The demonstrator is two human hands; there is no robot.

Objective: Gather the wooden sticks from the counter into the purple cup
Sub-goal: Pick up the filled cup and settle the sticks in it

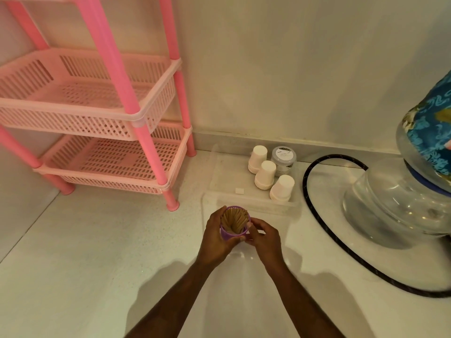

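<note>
In the head view, both hands meet around the purple cup (233,232), which is held just above the tabletop (97,252) in front of the person. The left hand (217,236) wraps the left side of the cup, fingers closed on its wall. The right hand (264,236) touches the right side, with the fingertips at the rim. I think this two-hand hold keeps the cup steady and upright so that nothing falls out.

The wooden sticks (233,222) stand inside the cup, packed together and leaning a little. They are too many and too close to count exactly. I see no loose stick on the tabletop around the hands, so the gathering seems nearly finished or finished.

Beyond the hands lies one clear plastic tray (219,172). In it, beyond the right hand, three white paper cups (264,174) stand upside down in a row, probably to keep dust out, and one small jar (283,158) with a grey lid stands behind them. To the left of the left hand stands one pink rack (136,118) with two baskets visible. To the right of the right hand there is one water bottle dispenser (400,203) and one black hose (324,230) curving on the tabletop.
</note>
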